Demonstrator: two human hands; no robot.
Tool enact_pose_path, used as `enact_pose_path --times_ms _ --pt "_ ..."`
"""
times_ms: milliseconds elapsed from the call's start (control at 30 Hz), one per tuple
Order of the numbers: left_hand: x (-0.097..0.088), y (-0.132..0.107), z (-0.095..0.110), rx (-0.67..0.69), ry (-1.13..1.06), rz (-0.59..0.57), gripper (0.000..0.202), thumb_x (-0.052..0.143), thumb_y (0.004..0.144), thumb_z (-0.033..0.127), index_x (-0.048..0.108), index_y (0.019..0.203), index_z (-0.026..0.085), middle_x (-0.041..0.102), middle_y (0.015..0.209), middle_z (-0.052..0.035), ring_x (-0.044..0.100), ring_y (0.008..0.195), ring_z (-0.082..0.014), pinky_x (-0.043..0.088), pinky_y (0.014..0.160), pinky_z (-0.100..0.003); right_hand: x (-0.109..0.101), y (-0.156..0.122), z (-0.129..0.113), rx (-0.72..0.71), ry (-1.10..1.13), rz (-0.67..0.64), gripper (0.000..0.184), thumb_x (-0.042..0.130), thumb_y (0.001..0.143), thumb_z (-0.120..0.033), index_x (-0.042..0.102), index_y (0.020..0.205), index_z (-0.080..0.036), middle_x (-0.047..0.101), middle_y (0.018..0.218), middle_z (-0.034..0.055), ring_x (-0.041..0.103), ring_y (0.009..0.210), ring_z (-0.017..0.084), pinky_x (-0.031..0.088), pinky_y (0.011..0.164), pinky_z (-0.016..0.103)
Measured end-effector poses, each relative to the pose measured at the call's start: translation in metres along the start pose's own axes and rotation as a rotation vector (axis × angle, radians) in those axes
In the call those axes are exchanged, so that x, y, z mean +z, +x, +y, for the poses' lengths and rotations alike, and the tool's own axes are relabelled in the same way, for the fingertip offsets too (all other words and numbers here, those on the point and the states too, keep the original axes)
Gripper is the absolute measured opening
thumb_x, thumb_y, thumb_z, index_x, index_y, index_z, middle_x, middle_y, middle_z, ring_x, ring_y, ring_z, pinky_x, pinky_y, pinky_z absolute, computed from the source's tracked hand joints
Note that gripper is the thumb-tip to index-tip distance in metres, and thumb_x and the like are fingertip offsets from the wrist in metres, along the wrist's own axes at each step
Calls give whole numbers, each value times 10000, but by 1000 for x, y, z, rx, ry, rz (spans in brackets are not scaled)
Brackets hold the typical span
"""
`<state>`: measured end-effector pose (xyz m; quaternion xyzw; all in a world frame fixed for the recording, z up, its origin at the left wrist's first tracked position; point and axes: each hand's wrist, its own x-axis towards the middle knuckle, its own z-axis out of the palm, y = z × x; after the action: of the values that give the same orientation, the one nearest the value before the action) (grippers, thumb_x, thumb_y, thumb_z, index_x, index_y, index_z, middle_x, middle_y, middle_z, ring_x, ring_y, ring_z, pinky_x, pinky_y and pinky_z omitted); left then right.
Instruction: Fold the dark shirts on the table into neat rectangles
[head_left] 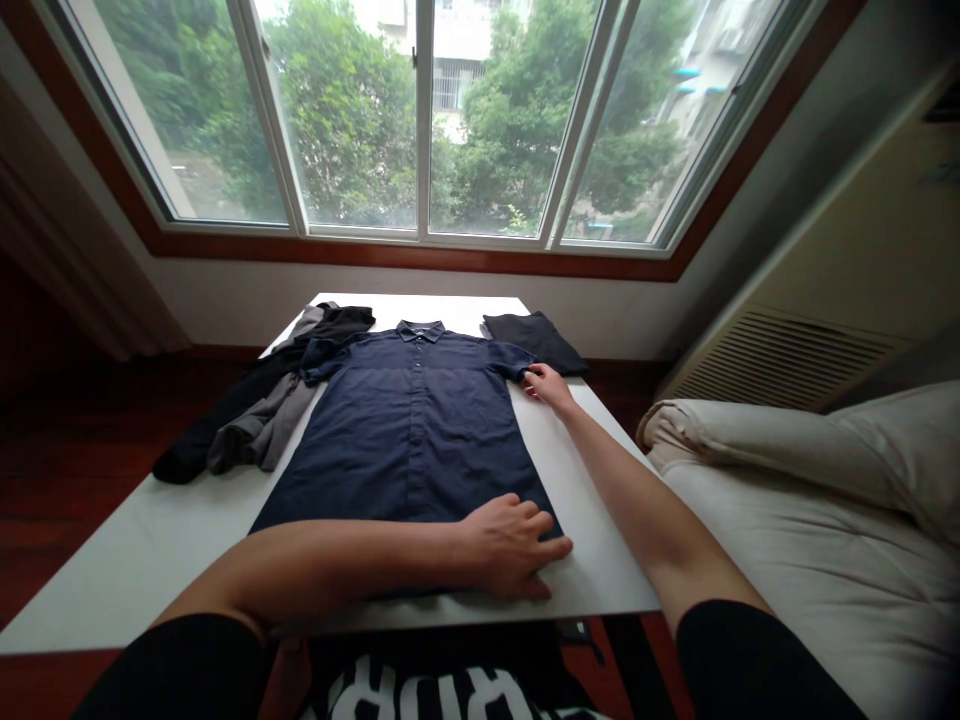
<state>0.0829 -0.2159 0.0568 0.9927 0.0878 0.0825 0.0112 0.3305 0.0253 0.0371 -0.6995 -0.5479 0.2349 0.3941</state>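
A dark navy short-sleeved button shirt (457,430) lies spread front up, its collar toward the window. My right hand (549,387) reaches to the sleeve on the right side and pinches its edge, fingers closed. My left arm crosses over the lower part of the shirt and covers some of it. At the hem's right corner rests my left hand (506,545), palm down with fingers spread. Past my right hand, a folded dark garment (536,340) lies at the table's far right corner.
The white table (105,560) carries a loose heap of black and grey clothes (262,420) along its left edge, partly hanging over. On the right stands a beige padded sofa (810,500). A wide window (420,130) is behind the table, with a vented cabinet (787,350) to the right.
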Motion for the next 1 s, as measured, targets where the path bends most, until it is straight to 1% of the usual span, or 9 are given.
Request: enact_pose_path --times_ms 100,200,367,467,567,667,767,867,1000 --pt "13 15 2 -83 2 -78 385 583 959 483 601 1235 215 701 988 -138 693 796 -280 469 631 -401 9 10 -1 82 140 14 455 606 952 -363 590 1370 -183 743 1010 80 683 661 137 559 630 241" --pt "12 22 -4 -89 -51 -122 201 534 959 240 601 1148 225 717 927 -107 693 708 -248 452 589 -377 15 16 -6 56 178 35 414 632 933 -367 654 1302 -181 741 1016 84 683 677 144 576 640 255" --pt "-11 14 -13 -221 -330 -17 304 487 953 207 588 1234 264 726 1156 -32 714 919 -205 504 721 -292 12 25 -17 -54 157 52 327 672 894 -397 764 1109 -167 749 919 63 701 783 192 603 747 305" --pt "-21 3 -20 -223 -491 84 394 445 967 163 541 1339 248 723 1123 -7 688 1004 -168 501 869 -251 9 34 -24 -77 156 75 332 685 886 -422 783 1069 -163 752 907 61 695 848 216 603 783 314" --pt "-22 -10 -27 -99 -444 97 386 538 966 237 569 1349 209 705 1153 -68 664 1063 -201 495 976 -295 11 42 -29 -4 188 40 348 667 906 -410 765 1143 -174 742 904 55 679 802 192 605 735 294" --pt "-17 -23 -33 41 -325 52 405 599 968 376 615 1337 209 632 1362 -131 601 1245 -268 448 1106 -389 18 50 -31 74 200 -16 346 641 920 -339 737 1210 -177 724 862 47 647 677 153 602 659 293" --pt "-12 -37 -31 135 -262 -33 552 579 977 484 554 1454 208 498 1554 -149 442 1451 -339 373 1188 -505 21 57 -32 93 170 -14 324 646 884 -254 747 1175 -153 708 802 50 620 614 140 598 649 308" --pt "-6 -50 -22 132 -237 -101 689 523 993 554 427 1581 208 352 1667 -151 297 1547 -371 289 1222 -608 20 66 -38 68 103 52 263 660 824 -194 784 1052 -157 733 863 76 673 758 183 596 796 338" --pt "0 -60 -9 108 -260 -101 716 405 1035 607 340 1639 230 267 1710 -123 188 1594 -339 174 1266 -614 21 72 -48 -117 -73 286 257 602 830 -202 809 981 -199 762 1052 84 674 1055 244 496 1051 382"
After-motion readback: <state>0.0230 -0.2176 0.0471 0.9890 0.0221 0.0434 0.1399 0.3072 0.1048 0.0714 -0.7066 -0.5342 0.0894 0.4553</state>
